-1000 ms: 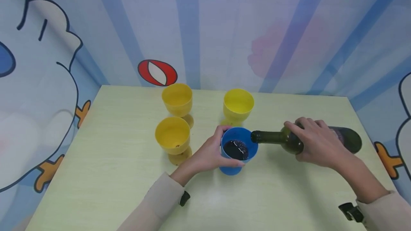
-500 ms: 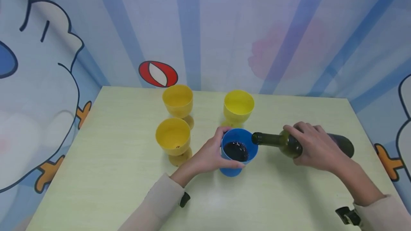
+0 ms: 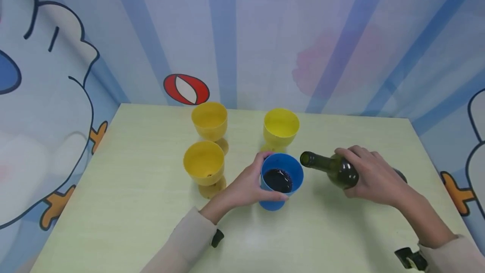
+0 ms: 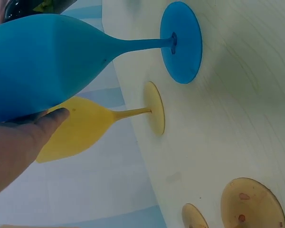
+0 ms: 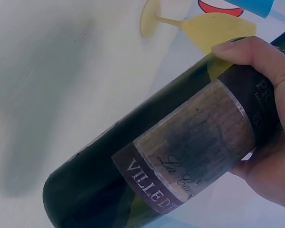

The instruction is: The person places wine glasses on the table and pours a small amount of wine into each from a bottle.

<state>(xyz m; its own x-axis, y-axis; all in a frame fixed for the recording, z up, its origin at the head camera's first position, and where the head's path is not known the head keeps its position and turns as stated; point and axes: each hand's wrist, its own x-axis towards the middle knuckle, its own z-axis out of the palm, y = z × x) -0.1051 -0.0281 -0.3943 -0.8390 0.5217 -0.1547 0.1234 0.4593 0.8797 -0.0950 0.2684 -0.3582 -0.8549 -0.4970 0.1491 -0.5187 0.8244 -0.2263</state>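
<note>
A blue goblet (image 3: 273, 205) stands on the table with dark liquid (image 3: 278, 180) in its bowl. My left hand (image 3: 246, 184) grips the bowl from the left, thumb in front and fingers behind. In the left wrist view the stem and round foot of the blue goblet (image 4: 181, 42) show on the tabletop. My right hand (image 3: 373, 176) holds a green glass wine bottle (image 3: 342, 172) around its body, above the table. The bottle's mouth sits just right of the goblet's rim, tipped upward. Its label (image 5: 194, 147) shows in the right wrist view.
Two orange-yellow goblets (image 3: 204, 163) stand one behind the other to the left. A brighter yellow goblet (image 3: 281, 127) stands just behind the blue one. The pale table (image 3: 132, 180) ends at a cartoon-printed backdrop (image 3: 257, 45).
The bottle has tilted back from nearly level, its mouth rising and drawing slightly right, its base dropping behind my right hand. The left hand and blue goblet stay in place.
</note>
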